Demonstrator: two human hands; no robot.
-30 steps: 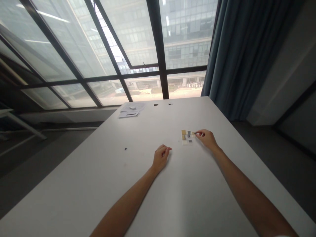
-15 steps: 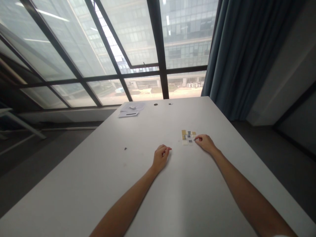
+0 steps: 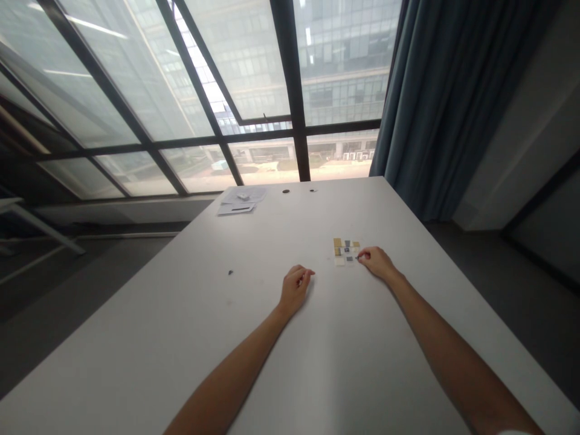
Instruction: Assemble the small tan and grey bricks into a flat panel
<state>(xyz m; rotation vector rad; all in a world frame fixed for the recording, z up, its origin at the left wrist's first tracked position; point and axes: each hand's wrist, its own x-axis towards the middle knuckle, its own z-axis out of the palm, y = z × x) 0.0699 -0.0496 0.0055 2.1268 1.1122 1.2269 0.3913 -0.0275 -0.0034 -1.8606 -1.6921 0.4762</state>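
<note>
A small cluster of flat square pieces (image 3: 345,251), tan, grey, dark blue and pale, lies on the white table (image 3: 272,338). My right hand (image 3: 377,262) rests just right of the cluster, fingers pinched on a tiny dark piece at its lower right corner. My left hand (image 3: 295,288) lies on the table to the left of the cluster, apart from it, fingers curled loosely with nothing visible in them.
A few papers with a small object on top (image 3: 241,201) lie at the table's far left. Two round holes (image 3: 285,192) sit near the far edge, a dark speck (image 3: 231,272) on the left. Windows stand behind, a blue curtain (image 3: 435,103) at right.
My right hand has drawn back toward me, from the cluster's upper right corner to its lower right corner. The left hand has stayed where it was.
</note>
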